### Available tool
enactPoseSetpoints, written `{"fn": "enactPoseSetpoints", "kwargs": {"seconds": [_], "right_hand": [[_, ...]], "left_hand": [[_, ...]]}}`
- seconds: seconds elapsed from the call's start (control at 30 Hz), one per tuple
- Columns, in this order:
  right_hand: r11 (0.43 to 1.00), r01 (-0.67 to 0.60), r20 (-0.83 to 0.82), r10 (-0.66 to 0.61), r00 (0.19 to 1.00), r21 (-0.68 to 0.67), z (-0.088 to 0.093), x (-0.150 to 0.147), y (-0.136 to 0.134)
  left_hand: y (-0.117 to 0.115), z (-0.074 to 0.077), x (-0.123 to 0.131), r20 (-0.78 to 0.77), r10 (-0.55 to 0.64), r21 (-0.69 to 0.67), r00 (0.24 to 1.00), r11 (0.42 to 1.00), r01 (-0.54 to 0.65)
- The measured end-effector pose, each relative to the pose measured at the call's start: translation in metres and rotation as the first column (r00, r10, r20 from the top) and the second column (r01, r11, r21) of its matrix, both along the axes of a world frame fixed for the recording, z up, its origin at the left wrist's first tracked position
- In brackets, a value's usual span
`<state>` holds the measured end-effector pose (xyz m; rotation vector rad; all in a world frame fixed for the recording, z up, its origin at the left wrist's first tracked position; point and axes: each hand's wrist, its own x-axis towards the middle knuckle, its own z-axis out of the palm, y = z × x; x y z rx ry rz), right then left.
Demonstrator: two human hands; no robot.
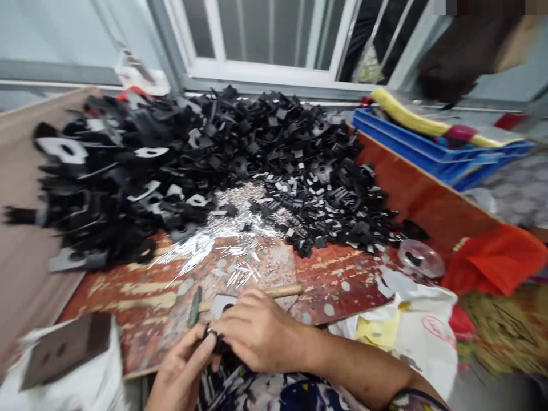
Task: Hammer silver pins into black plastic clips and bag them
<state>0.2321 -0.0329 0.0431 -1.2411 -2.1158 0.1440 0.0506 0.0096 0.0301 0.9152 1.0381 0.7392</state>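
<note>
My left hand and my right hand meet at the near edge of a worn red board, both with fingers closed on a small black part between them. Just beyond my hands a hammer with a wooden handle lies on the board beside a flat grey plate. A heap of thin silvery pins spreads over the board's middle. Behind it rises a large pile of black plastic and metal parts.
A blue crate with a yellow roll stands at the back right, a red bag and a white plastic bag lie nearer. A clear round lid lies by the pile. A grey block on a white bag rests at near left.
</note>
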Motion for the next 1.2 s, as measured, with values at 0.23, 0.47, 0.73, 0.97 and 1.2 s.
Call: {"fn": "enactPoseSetpoints", "kwargs": {"seconds": [0.23, 0.47, 0.73, 0.97, 1.2], "right_hand": [[0.96, 0.229, -0.114, -0.249, 0.962, -0.163, -0.022, 0.046, -0.01], [0.913, 0.372, 0.185, -0.342, 0.921, -0.167, -0.029, 0.082, 0.005], [0.943, 0.332, 0.541, -0.291, 0.789, 0.023, -0.03, 0.052, 0.047], [0.941, 0.335, 0.521, -0.307, 0.796, 0.042, -0.046, 0.061, 0.061], [0.945, 0.327, 0.132, -0.325, 0.936, 0.007, -0.035, 0.078, 0.054]], "left_hand": [[0.012, -0.013, -0.019, 0.107, 0.089, -0.06, 0.99, 0.995, -0.083], [0.014, -0.017, -0.021, 0.158, 0.098, -0.061, 0.983, 0.994, -0.089], [0.013, -0.015, -0.019, 0.177, 0.121, -0.079, 0.977, 0.991, -0.108], [0.017, -0.014, -0.017, 0.345, 0.172, -0.153, 0.923, 0.98, -0.125], [0.019, -0.019, -0.014, 0.375, 0.254, -0.245, 0.891, 0.955, -0.168]]}}
